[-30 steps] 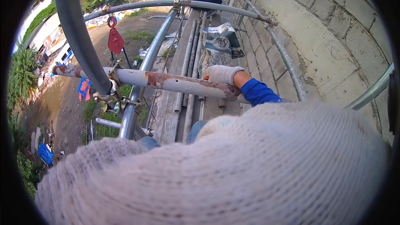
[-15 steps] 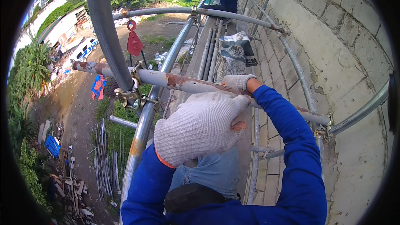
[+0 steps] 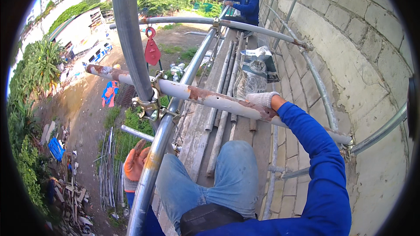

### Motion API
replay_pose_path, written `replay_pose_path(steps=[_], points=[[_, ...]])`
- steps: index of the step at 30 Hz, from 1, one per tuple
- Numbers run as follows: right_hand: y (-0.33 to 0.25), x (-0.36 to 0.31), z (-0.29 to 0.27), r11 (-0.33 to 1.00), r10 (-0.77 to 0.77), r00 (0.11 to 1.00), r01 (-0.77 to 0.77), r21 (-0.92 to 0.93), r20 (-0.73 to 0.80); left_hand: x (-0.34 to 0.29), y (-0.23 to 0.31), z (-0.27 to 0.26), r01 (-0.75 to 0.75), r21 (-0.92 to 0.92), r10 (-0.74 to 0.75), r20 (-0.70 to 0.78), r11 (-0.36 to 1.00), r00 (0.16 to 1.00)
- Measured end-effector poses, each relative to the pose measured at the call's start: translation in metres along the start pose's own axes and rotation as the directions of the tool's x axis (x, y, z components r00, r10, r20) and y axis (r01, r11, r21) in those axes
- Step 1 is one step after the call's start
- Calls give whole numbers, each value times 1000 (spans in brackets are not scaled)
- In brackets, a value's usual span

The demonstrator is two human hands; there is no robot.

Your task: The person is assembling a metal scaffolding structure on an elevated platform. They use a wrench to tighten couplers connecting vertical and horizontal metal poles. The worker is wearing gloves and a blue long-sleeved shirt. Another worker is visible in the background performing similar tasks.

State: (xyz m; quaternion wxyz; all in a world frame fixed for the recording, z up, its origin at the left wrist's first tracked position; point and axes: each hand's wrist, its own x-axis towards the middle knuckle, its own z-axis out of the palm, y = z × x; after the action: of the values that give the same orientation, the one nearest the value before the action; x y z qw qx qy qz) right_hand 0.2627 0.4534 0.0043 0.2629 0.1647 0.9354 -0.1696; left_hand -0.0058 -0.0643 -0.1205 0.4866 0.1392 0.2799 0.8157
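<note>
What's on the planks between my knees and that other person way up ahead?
In the head view, loose pipes lie lengthwise on the planks, with a crumpled sack beside them, below the other person.

Rust-blotched white crossbar (image 3: 205, 97); white glove right hand (image 3: 262, 99); orange glove left hand (image 3: 135, 164); red tag (image 3: 152, 51).

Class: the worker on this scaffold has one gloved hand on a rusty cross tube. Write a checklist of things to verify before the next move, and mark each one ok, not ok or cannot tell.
1. Right hand gripping the rusty cross tube: ok, glove wrapped over it.
2. Left hand on a hold: cannot tell; it sits beside the long rail, contact unclear.
3. Coupler joining tube to upright pole is tight: cannot tell.
4. Platform free of loose items: not ok; loose pipes and a sack lie on the planks.
5. Co-worker out of the way: ok, far along the platform.
</note>
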Motion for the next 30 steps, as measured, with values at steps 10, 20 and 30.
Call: replay_pose_path(steps=[10,20,30], points=[[-14,-9,-8,711,300,931,-365,601,210,22,40,118,235,639,-294,-15,732,956],[-33,-17,-16,918,234,972,-233,320,37,23,43,121,267,675,-292,-80,688,953],[-16,5,-7,1000,27,997,-28,-11,-73,21,38,125,216,602,-254,-23,769,967]])
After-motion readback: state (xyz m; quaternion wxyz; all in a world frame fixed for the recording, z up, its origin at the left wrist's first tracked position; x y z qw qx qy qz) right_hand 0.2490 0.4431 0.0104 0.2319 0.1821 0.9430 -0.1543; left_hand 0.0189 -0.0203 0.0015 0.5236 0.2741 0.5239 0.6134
